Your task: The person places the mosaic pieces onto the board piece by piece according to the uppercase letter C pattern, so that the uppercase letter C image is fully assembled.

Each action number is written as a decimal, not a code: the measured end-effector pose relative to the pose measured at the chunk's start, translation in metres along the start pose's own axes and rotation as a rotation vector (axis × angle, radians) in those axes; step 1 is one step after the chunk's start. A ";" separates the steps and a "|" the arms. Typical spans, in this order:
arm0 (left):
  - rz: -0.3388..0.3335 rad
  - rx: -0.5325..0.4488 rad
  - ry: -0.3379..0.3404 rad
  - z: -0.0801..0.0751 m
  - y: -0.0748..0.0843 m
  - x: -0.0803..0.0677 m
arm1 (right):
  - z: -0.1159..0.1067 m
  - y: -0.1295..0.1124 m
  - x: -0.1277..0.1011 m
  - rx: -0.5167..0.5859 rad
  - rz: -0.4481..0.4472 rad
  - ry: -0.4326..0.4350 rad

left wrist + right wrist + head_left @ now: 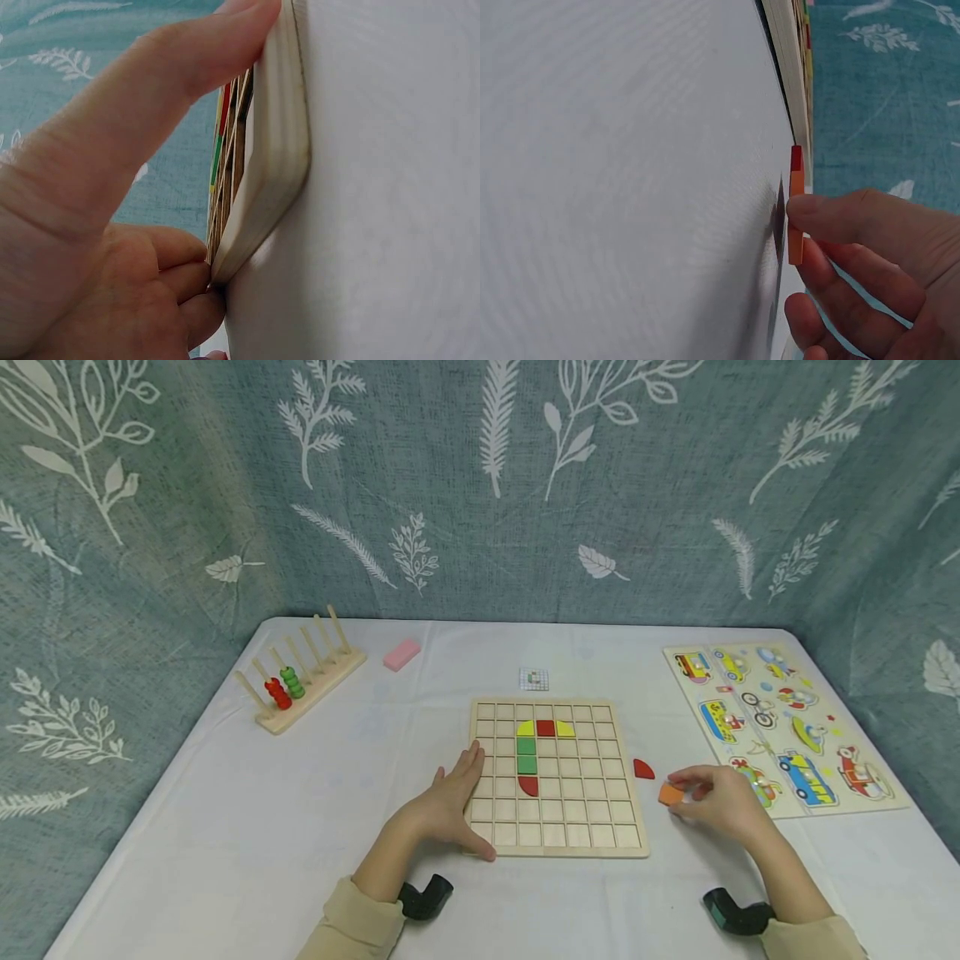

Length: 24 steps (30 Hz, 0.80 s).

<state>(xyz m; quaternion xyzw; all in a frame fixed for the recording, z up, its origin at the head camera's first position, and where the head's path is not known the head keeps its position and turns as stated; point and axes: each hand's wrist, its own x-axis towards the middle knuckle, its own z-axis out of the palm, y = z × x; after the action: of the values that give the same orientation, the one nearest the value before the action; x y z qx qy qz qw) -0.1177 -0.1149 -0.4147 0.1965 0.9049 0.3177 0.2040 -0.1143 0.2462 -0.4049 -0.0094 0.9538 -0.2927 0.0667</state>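
Left hand [448,802] lies flat on the counter [315,827] against the left edge of the grid board [557,839]; fingers straight and slightly spread, tips touching the board's rim, thumb along its near corner; nothing gripped. Right hand [720,802] sits right of the board, fingers curled, pinching the orange tile [671,794] between thumb and fingertips just above the counter; red quarter-round piece [642,768] lies just beyond those fingers, apart from them, beside the board's right edge.

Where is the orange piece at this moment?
In the head view, the orange piece is pinched in the right hand, on the white table right of the wooden grid board, near a loose red piece.
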 end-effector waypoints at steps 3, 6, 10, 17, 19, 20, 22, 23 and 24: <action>0.000 0.000 0.001 0.000 0.000 0.000 | -0.001 -0.001 0.000 0.002 0.015 -0.003; 0.001 0.002 0.003 0.000 0.001 0.000 | -0.001 -0.002 -0.001 0.002 0.026 -0.004; 0.000 0.005 0.003 -0.001 0.002 0.000 | -0.002 -0.004 -0.001 0.004 0.026 -0.001; -0.003 -0.001 0.000 -0.001 0.001 0.000 | -0.003 -0.008 -0.002 0.015 0.014 0.009; -0.004 -0.002 -0.002 -0.001 0.001 0.000 | -0.004 -0.009 -0.002 0.014 0.010 0.010; -0.002 -0.004 0.001 0.000 0.001 0.000 | -0.004 -0.010 -0.002 0.013 0.006 0.011; -0.002 -0.005 0.003 0.000 0.001 0.000 | -0.004 -0.011 -0.003 0.013 0.002 0.010; -0.004 -0.005 0.003 0.000 0.001 0.000 | -0.005 -0.012 -0.003 0.011 -0.002 0.011; -0.005 -0.004 0.003 0.000 0.001 0.000 | -0.005 -0.013 -0.003 0.009 -0.006 0.012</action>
<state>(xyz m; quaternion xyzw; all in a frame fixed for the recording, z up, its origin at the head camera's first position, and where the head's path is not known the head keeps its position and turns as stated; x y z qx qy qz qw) -0.1179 -0.1142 -0.4143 0.1931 0.9052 0.3193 0.2036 -0.1123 0.2387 -0.3934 -0.0103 0.9528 -0.2973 0.0601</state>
